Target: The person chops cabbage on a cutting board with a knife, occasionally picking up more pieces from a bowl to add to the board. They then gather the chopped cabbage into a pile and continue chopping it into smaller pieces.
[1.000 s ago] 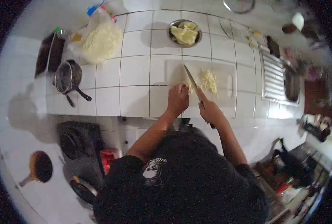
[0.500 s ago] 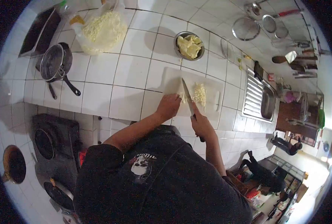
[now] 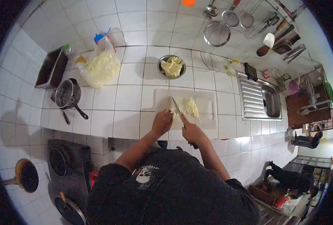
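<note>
My right hand (image 3: 193,133) is closed round the handle of a long kitchen knife (image 3: 177,107), its blade slanting across a white cutting board (image 3: 162,98). Beside the blade, the curled fingers of my left hand (image 3: 162,122) press on a small bunch of pale cabbage (image 3: 175,113); the fingertips are partly hidden. To the right of the knife lies a heap of finely chopped cabbage (image 3: 191,106). Behind the board stands a metal bowl (image 3: 160,70) with large cabbage leaves (image 3: 172,67) in it.
A clear bag of chopped cabbage (image 3: 102,69) stands back left, near a pan with a strainer (image 3: 66,93) and a dark metal box (image 3: 51,69). On the right is a sink (image 3: 272,105). Strainers (image 3: 217,33) hang on the wall. A stove (image 3: 69,161) is at left; another person (image 3: 290,176) is far right.
The camera view has turned and shifted, so the counter now lies level. Both hands stay at the board, with the knife still beside the left fingers.
</note>
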Demonstrator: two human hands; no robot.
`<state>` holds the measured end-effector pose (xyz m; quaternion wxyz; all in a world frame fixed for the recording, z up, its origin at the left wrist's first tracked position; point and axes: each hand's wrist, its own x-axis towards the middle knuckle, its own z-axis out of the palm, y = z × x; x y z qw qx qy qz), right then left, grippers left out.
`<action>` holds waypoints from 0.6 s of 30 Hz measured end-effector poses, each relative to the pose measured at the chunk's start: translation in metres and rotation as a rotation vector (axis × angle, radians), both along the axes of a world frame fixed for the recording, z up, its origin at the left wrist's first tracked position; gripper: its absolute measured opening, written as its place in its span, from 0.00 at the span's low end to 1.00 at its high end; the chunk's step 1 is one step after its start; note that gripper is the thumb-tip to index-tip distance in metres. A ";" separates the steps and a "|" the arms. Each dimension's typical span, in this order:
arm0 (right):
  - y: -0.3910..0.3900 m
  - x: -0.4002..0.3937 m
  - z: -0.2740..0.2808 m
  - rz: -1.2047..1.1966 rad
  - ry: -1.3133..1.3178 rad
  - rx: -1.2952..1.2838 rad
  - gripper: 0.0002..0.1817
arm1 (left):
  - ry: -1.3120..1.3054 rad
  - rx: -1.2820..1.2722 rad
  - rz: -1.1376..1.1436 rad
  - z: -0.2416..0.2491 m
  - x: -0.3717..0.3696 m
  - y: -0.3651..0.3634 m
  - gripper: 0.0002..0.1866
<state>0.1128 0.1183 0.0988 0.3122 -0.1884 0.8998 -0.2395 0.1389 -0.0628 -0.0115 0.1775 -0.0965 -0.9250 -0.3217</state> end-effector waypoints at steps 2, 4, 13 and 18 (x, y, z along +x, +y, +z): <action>-0.001 0.000 -0.011 -0.025 -0.120 -0.014 0.41 | 0.112 0.081 0.007 -0.006 0.000 0.001 0.07; -0.014 0.002 -0.052 -0.023 0.171 -0.187 0.42 | 0.059 0.031 0.020 -0.011 -0.003 -0.004 0.09; 0.009 -0.001 -0.003 0.015 -0.046 -0.078 0.43 | 0.022 0.034 0.013 -0.010 -0.002 0.000 0.15; -0.013 0.002 -0.060 -0.008 0.088 -0.145 0.43 | 0.060 -0.014 0.052 -0.016 0.004 -0.002 0.14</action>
